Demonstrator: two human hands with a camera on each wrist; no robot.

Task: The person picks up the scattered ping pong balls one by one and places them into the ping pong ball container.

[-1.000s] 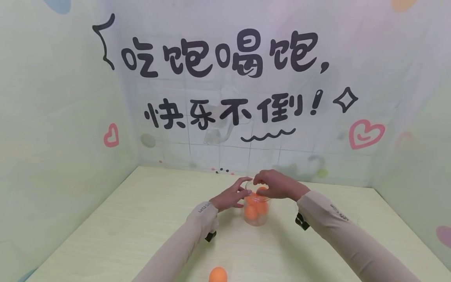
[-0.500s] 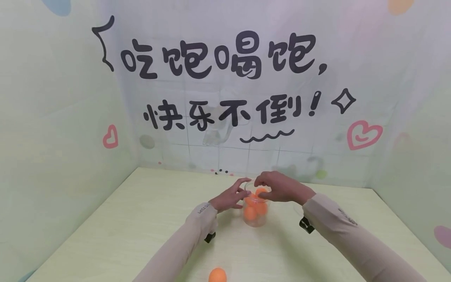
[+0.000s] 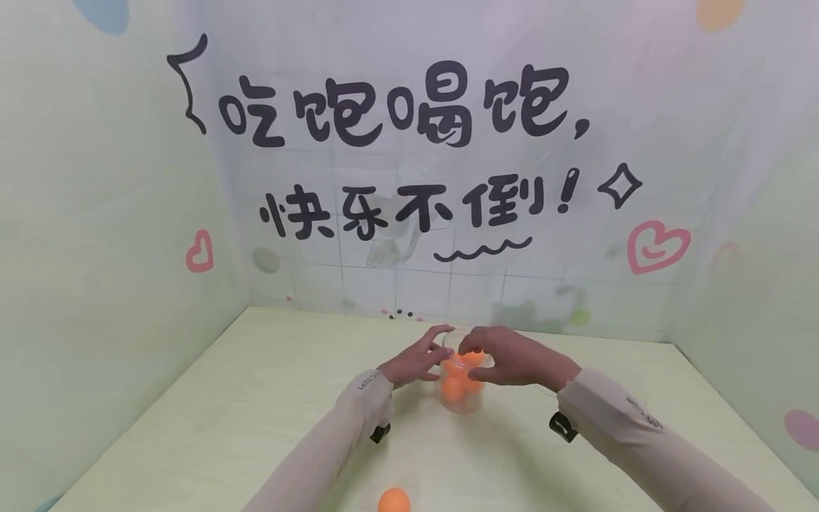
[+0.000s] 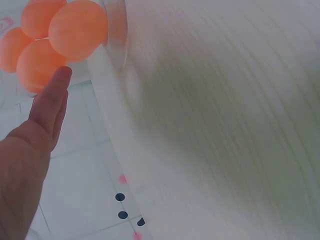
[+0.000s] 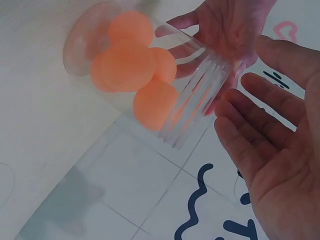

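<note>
A clear jar (image 3: 462, 407) stands upright on the table with several orange balls (image 5: 128, 66) inside. My left hand (image 3: 413, 361) holds the jar from its left side, fingers and thumb spread around the upper wall near the rim. In the left wrist view, fingers (image 4: 50, 107) of that hand lie along the jar's wall. Beside the mouth, my right hand (image 3: 515, 357) has its fingers loosely bent. The right wrist view shows that palm (image 5: 287, 175) with nothing in it, apart from the threaded rim (image 5: 195, 107).
One loose orange ball (image 3: 394, 500) lies at the table's near edge. A faint clear curved edge, possibly a lid (image 3: 545, 390), shows on the table by the right wrist. Printed cloth walls (image 3: 409, 284) stand behind and on both sides.
My right hand has moved from over the jar's mouth slightly down and to the right. The left hand stays at the jar. The head view has shifted slightly.
</note>
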